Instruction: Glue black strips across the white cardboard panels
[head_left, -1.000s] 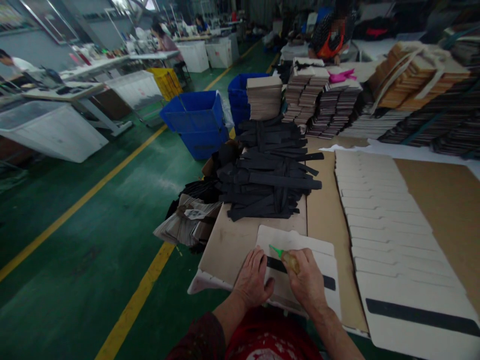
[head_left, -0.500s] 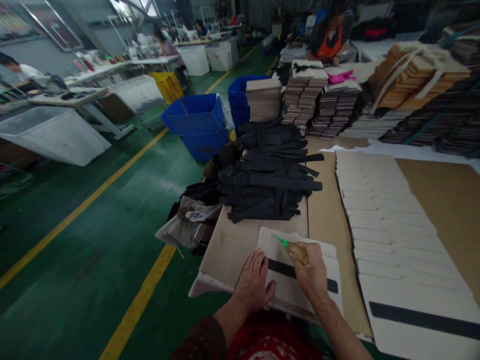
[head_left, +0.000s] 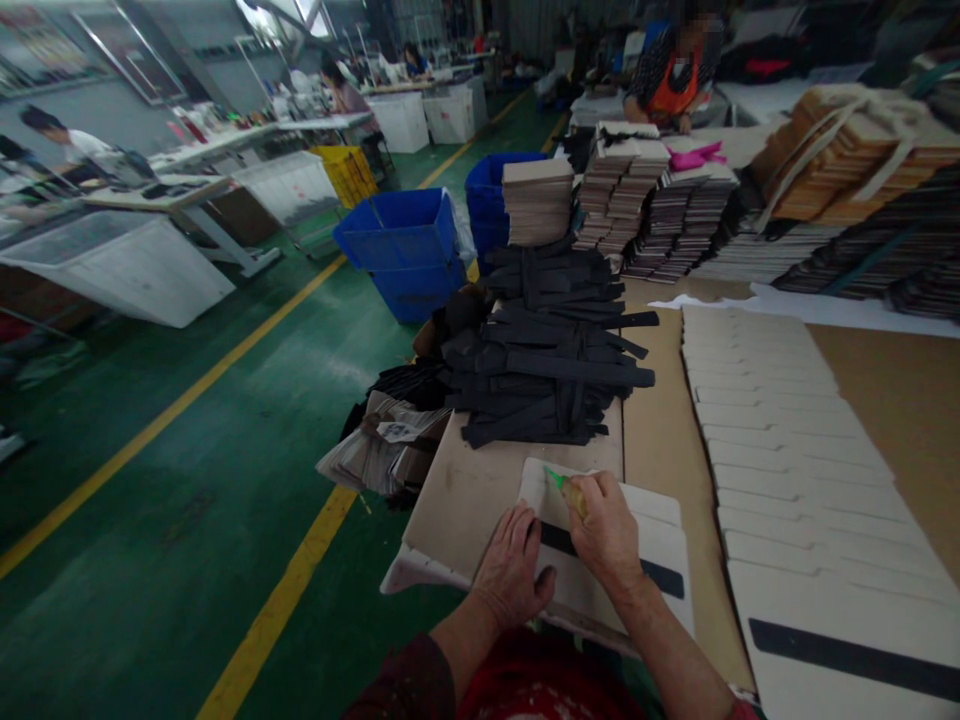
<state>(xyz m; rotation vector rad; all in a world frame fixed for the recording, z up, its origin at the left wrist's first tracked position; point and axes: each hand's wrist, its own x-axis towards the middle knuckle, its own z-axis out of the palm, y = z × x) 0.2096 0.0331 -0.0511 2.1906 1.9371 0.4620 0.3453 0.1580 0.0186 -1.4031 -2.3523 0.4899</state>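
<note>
A pale flat panel (head_left: 600,595) with a dark strip (head_left: 664,577) across it lies at the table's near edge. My left hand (head_left: 514,565) rests on the panel's left side, fingers stretched out. In my right hand (head_left: 609,530) is a small yellowish squeeze bottle (head_left: 574,496). Its pointed green nozzle (head_left: 555,478) is directed at the panel's upper left part. My fingers hide most of the bottle. Whether the nozzle tip touches the surface I cannot tell.
Bundled black strips (head_left: 555,365) lie beyond the panel. To the right, overlapping pale panels (head_left: 795,480) form a long row. Stacked pieces (head_left: 536,205) stand at the back. Blue bins (head_left: 409,255) stand on the green floor at the left. A co-worker (head_left: 671,85) is across the table.
My right hand has moved slightly left over the panel with the bottle. My left hand stays on the panel. The whole view has shifted a little.
</note>
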